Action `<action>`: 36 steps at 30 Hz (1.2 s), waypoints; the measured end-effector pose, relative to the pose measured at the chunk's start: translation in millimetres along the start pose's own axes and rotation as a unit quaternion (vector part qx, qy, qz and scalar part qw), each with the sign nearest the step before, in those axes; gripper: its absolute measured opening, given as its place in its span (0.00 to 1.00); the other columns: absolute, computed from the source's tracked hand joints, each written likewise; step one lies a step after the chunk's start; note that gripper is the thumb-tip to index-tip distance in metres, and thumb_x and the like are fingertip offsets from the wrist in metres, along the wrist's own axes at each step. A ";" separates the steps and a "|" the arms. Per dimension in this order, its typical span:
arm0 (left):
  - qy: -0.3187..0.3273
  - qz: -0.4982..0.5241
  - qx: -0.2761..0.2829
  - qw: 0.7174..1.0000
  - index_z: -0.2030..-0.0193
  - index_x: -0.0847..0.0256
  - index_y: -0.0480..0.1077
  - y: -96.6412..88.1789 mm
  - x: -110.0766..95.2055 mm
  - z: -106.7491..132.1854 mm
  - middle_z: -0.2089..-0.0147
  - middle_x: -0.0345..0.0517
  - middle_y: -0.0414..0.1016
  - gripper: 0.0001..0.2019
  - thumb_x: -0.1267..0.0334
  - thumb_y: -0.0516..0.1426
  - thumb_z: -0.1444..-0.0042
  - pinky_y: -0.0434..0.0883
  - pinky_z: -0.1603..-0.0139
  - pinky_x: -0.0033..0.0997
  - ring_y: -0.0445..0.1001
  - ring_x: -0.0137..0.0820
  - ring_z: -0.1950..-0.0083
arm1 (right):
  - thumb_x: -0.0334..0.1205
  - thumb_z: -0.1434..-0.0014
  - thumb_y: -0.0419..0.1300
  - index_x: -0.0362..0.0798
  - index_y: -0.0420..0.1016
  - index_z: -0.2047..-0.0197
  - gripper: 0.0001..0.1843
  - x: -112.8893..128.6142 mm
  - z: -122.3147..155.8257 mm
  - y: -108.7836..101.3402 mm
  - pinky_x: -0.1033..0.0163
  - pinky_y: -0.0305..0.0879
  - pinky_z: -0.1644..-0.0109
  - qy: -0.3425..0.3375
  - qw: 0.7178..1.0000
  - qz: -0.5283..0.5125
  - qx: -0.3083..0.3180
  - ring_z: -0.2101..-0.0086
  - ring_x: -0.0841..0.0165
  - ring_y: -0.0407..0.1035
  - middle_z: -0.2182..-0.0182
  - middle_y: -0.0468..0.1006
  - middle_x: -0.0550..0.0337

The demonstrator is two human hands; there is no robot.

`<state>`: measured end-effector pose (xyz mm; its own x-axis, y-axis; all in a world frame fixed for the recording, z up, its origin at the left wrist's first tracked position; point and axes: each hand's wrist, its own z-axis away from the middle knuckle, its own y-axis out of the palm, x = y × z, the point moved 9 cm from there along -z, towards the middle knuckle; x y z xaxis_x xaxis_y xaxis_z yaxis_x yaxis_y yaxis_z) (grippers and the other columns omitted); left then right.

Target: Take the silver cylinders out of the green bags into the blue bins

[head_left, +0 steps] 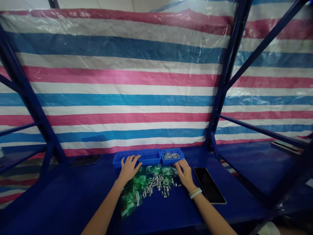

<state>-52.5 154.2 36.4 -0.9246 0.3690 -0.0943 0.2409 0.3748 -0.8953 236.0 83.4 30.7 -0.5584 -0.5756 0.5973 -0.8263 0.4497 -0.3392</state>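
Pile of small grey metal parts (157, 185) mixed with green bags (137, 186), sitting mid surface (73, 195) between both hands. Left hand (128, 169) flat on bags, fingers spread. Right hand (184, 173) palm down at pile's right edge, fingers curled, can't tell if pinching anything. Three blue trays (149, 157) just behind, rightmost holding more parts. Dark phone (209, 184) beside right wrist. Striped tarp (122, 81) behind.
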 end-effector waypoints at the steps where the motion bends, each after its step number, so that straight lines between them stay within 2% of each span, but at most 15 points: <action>1: -0.002 0.005 -0.035 0.999 0.40 0.51 0.64 -4.7 1.6 1.2 0.43 0.54 0.70 0.18 0.56 0.49 0.35 0.49 0.37 0.61 0.66 0.44 0.41 | 0.42 0.32 0.49 0.49 0.73 0.68 0.17 2.0 -0.9 0.5 0.56 0.62 0.54 -0.005 1.000 0.003 -0.002 0.64 0.62 0.67 0.71 0.75 0.56; 5: -0.001 0.038 -0.175 0.984 0.42 0.54 0.65 -26.8 15.1 9.7 0.44 0.52 0.72 0.17 0.58 0.50 0.36 0.56 0.37 0.51 0.68 0.43 0.42 | 0.40 0.32 0.48 0.49 0.73 0.68 0.16 12.5 -4.2 0.6 0.56 0.61 0.55 -0.020 1.000 0.006 -0.014 0.65 0.62 0.66 0.72 0.74 0.56; 9: -0.018 0.064 -0.264 0.962 0.47 0.59 0.67 -48.0 34.6 21.9 0.50 0.53 0.75 0.15 0.58 0.50 0.37 0.64 0.43 0.46 0.71 0.43 0.47 | 0.39 0.32 0.48 0.49 0.73 0.67 0.15 24.3 -6.7 -2.3 0.56 0.61 0.57 -0.009 0.999 -0.021 -0.028 0.66 0.62 0.66 0.72 0.74 0.56; 12: -0.031 0.070 -0.278 0.958 0.51 0.60 0.69 -55.1 41.3 27.8 0.53 0.53 0.76 0.13 0.57 0.51 0.37 0.66 0.45 0.47 0.72 0.44 0.50 | 0.39 0.32 0.49 0.49 0.73 0.67 0.15 28.7 -7.4 -1.4 0.58 0.62 0.60 0.014 0.998 -0.058 -0.023 0.67 0.63 0.67 0.72 0.74 0.56; 16: -0.034 0.079 -0.288 0.954 0.55 0.59 0.70 -57.5 40.2 30.0 0.56 0.51 0.77 0.11 0.57 0.51 0.38 0.67 0.46 0.47 0.73 0.43 0.52 | 0.40 0.33 0.49 0.48 0.74 0.66 0.15 24.5 -2.7 6.5 0.62 0.63 0.64 0.041 0.996 -0.079 -0.002 0.70 0.65 0.67 0.72 0.74 0.57; 21: -0.013 0.109 -0.310 0.944 0.58 0.58 0.71 -69.5 26.6 27.7 0.59 0.48 0.78 0.09 0.59 0.53 0.39 0.68 0.46 0.45 0.75 0.41 0.54 | 0.37 0.37 0.52 0.47 0.75 0.62 0.10 17.9 7.4 15.0 0.65 0.64 0.67 0.053 0.997 -0.048 0.032 0.72 0.68 0.68 0.71 0.75 0.59; 23: -0.004 0.125 -0.315 0.941 0.59 0.58 0.71 -80.8 17.4 28.4 0.60 0.47 0.78 0.08 0.60 0.53 0.39 0.69 0.47 0.44 0.75 0.40 0.55 | 0.33 0.39 0.54 0.47 0.74 0.59 0.09 22.7 9.2 19.3 0.66 0.64 0.68 0.044 0.995 -0.041 0.080 0.73 0.69 0.68 0.71 0.75 0.60; 25: 0.011 0.146 -0.310 0.939 0.58 0.58 0.70 -92.8 5.3 32.2 0.60 0.46 0.77 0.07 0.61 0.53 0.40 0.70 0.48 0.42 0.75 0.40 0.55 | 0.29 0.43 0.55 0.48 0.75 0.57 0.12 35.1 12.4 26.8 0.67 0.64 0.67 0.010 0.985 -0.035 0.170 0.73 0.70 0.68 0.69 0.76 0.61; 27: 0.031 0.171 -0.296 0.939 0.56 0.58 0.70 -103.0 -9.2 40.6 0.60 0.45 0.77 0.08 0.62 0.54 0.40 0.70 0.48 0.41 0.75 0.39 0.55 | 0.24 0.46 0.55 0.49 0.76 0.57 0.17 51.0 20.8 34.1 0.67 0.65 0.64 -0.038 0.960 -0.022 0.277 0.71 0.70 0.68 0.68 0.76 0.62; 29: 0.052 0.194 -0.271 0.941 0.54 0.58 0.69 -107.5 -25.1 52.3 0.60 0.45 0.77 0.09 0.63 0.54 0.41 0.70 0.48 0.40 0.75 0.38 0.55 | 0.21 0.48 0.55 0.49 0.77 0.58 0.19 63.0 30.9 36.4 0.66 0.65 0.62 -0.069 0.934 -0.006 0.350 0.69 0.69 0.69 0.66 0.76 0.61; 32: 0.080 0.224 -0.204 0.950 0.52 0.57 0.69 -99.1 -51.3 70.3 0.60 0.46 0.77 0.11 0.65 0.54 0.41 0.71 0.50 0.39 0.75 0.37 0.55 | 0.20 0.49 0.58 0.49 0.77 0.58 0.18 73.1 44.4 39.2 0.65 0.66 0.59 -0.081 0.912 0.010 0.402 0.65 0.67 0.71 0.65 0.77 0.60; 36: 0.121 0.245 -0.102 0.956 0.51 0.56 0.69 -73.6 -85.7 87.9 0.59 0.47 0.77 0.11 0.66 0.52 0.40 0.70 0.49 0.40 0.74 0.38 0.54 | 0.25 0.48 0.64 0.49 0.77 0.58 0.14 77.6 58.6 49.5 0.63 0.66 0.56 -0.075 0.907 0.034 0.413 0.63 0.64 0.72 0.63 0.77 0.59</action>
<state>-16.9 20.3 72.1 -0.5961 0.7202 -0.3549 0.7037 0.2558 -0.6628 147.5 20.9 17.7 -0.5635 -0.6796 0.4698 -0.5280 -0.1411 -0.8374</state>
